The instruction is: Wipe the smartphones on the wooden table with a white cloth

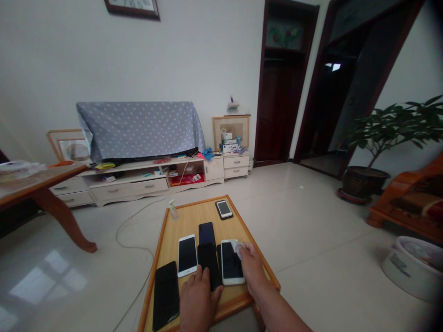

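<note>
- Hands apart: your left hand (199,295) rested its fingers on the near end of a black smartphone (209,263), while your right hand (251,269) pressed a small white cloth (237,247), perhaps a tissue, onto the top corner of a white-framed smartphone (231,263).
- That white-framed phone lay flat just right of the black one, its long axis running away from you; your right hand was the nearer, reaching in from the right.
- Around them on the wooden board (204,213), you had a white smartphone (187,255), a larger black phone (166,295), a dark blue phone (206,233), and a phone on a black case (224,209).
- A pump bottle (173,210) stood near the board's far left corner.
</note>
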### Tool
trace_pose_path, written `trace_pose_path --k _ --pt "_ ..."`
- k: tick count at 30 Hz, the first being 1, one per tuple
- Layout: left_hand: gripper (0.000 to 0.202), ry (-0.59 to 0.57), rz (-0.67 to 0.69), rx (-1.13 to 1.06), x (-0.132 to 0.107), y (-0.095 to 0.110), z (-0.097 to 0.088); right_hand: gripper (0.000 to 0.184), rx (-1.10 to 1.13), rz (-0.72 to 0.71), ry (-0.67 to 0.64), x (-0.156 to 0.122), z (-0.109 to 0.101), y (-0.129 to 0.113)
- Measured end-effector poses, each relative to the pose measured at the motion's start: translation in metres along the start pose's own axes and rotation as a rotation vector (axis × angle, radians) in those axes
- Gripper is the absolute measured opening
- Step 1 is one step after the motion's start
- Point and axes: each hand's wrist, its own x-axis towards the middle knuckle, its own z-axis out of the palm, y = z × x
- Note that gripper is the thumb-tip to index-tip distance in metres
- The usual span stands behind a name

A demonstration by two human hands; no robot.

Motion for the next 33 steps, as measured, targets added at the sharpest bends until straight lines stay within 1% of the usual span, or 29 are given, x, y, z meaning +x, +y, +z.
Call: trace_pose_path --k 2,5,10,13,16,20,21,23,26,28,30,33 --pt "0.063 -0.006 0.005 -0.059 -0.001 0.0 -0.001 0.029 0.013 -0.023 0.001 0.0 0.0 -0.002" --pt "0.063 -0.015 -0.017 -0.216 -0.003 0.0 -0.005 0.03 0.034 -0.039 -0.001 -0.001 0.002 -0.006" --pt "0.058 -0.005 -0.159 -0.422 -0.003 -0.006 -0.017 0.027 0.079 -0.002 -0.021 -0.005 0.007 -0.011" --pt "0.051 0.044 -0.227 -0.517 0.001 -0.014 -0.022 0.024 0.109 0.04 -0.044 -0.009 0.011 -0.012" --pt "0.044 0.107 -0.291 -0.618 0.004 -0.028 -0.024 0.023 0.138 0.081 -0.077 -0.013 0.014 -0.012" --pt "0.042 0.208 -0.418 -0.761 0.006 -0.048 -0.022 0.024 0.169 0.114 -0.117 -0.016 0.017 -0.014" --pt "0.043 0.232 -0.436 -0.827 0.005 -0.052 -0.022 0.025 0.175 0.12 -0.127 -0.017 0.018 -0.016" --pt "0.044 0.269 -0.449 -1.034 0.003 -0.055 -0.022 0.027 0.188 0.13 -0.157 -0.02 0.019 -0.019" --pt "0.044 0.283 -0.471 -1.426 -0.001 -0.053 -0.023 0.031 0.209 0.145 -0.236 -0.028 0.023 -0.023" --pt "0.044 0.27 -0.474 -1.606 -0.003 -0.048 -0.025 0.032 0.222 0.154 -0.293 -0.036 0.027 -0.025" --pt "0.046 0.231 -0.453 -1.704 -0.006 -0.042 -0.027 0.033 0.23 0.161 -0.358 -0.044 0.03 -0.026" --pt "0.053 0.136 -0.424 -1.795 -0.01 -0.031 -0.032 0.034 0.246 0.149 -0.456 -0.054 0.033 -0.031"
